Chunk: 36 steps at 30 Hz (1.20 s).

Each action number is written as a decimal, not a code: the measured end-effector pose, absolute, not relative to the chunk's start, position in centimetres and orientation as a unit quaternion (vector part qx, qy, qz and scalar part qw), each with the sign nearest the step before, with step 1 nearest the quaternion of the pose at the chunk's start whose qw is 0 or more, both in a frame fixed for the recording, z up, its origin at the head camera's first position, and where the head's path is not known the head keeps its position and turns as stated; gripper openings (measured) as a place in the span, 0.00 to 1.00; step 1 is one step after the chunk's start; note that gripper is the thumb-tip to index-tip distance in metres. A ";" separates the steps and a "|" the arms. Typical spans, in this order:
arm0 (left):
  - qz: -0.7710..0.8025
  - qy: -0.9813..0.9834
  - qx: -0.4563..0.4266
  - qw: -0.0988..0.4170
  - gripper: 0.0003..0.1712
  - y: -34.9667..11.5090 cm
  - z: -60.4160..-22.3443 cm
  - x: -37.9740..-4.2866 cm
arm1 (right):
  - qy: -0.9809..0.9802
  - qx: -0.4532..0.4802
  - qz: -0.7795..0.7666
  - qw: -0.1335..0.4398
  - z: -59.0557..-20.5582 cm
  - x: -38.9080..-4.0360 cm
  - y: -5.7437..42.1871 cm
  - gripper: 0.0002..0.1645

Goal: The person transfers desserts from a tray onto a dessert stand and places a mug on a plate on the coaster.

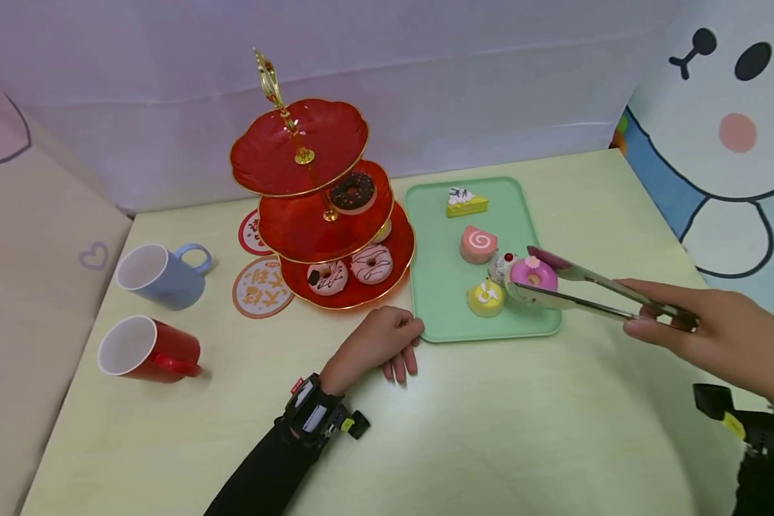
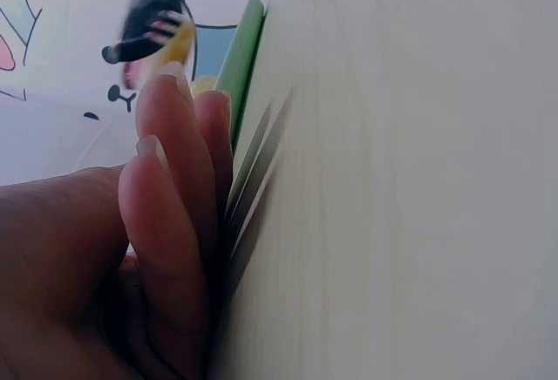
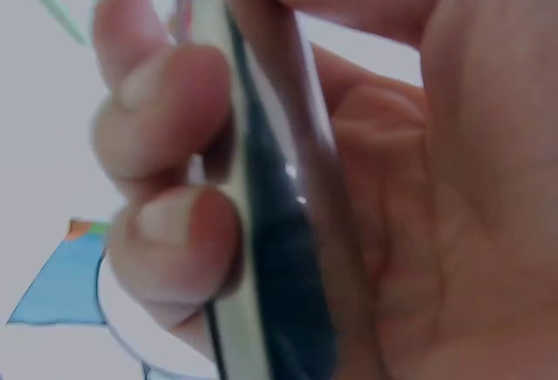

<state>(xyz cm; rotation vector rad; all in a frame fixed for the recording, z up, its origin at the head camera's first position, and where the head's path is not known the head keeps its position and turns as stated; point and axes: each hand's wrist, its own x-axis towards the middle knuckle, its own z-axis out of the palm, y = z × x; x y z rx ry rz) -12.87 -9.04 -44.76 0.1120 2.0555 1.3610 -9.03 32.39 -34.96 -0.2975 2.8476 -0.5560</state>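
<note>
My right hand (image 1: 716,333) grips metal tongs (image 1: 609,283), fingers curled round the handle, which fills the right wrist view. Between the tong tips is a pink ring donut (image 1: 532,275), over the right side of a green tray (image 1: 441,301). Beside the donut are a white cake with a red top (image 1: 500,268) and a yellow round cake (image 1: 486,298). A pink swirl roll (image 1: 478,244) and a yellow cake slice (image 1: 467,203) lie farther back on the tray. My left hand (image 1: 380,340) rests on the table at the tray's near left corner, fingers loosely bent, holding nothing.
A red three-tier stand (image 1: 299,161) holds a chocolate donut (image 1: 352,192) on its middle tier and white-iced donuts (image 1: 371,264) below. To the left lie a blue mug (image 1: 161,276), a red mug (image 1: 151,349) and round paper coasters (image 1: 261,288). Curtains hang behind the table.
</note>
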 end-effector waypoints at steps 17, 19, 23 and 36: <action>0.528 0.778 0.050 0.336 0.19 -9.3 -45.3 -13.2 | 0.939 -0.200 -0.276 -0.037 -29.7 -12.5 24.8 0.36; 0.528 0.778 0.049 0.336 0.19 -9.3 -45.4 -13.2 | 0.935 -0.204 -0.288 -0.028 -28.9 -12.8 23.3 0.36; 0.533 0.775 0.050 0.335 0.18 -9.3 -45.5 -13.1 | 0.927 -0.226 -0.298 0.005 -27.8 -13.8 20.0 0.34; 0.539 0.764 0.062 0.348 0.18 -9.6 -45.4 -13.4 | 0.920 -0.262 -0.287 0.054 -28.9 -16.3 12.7 0.33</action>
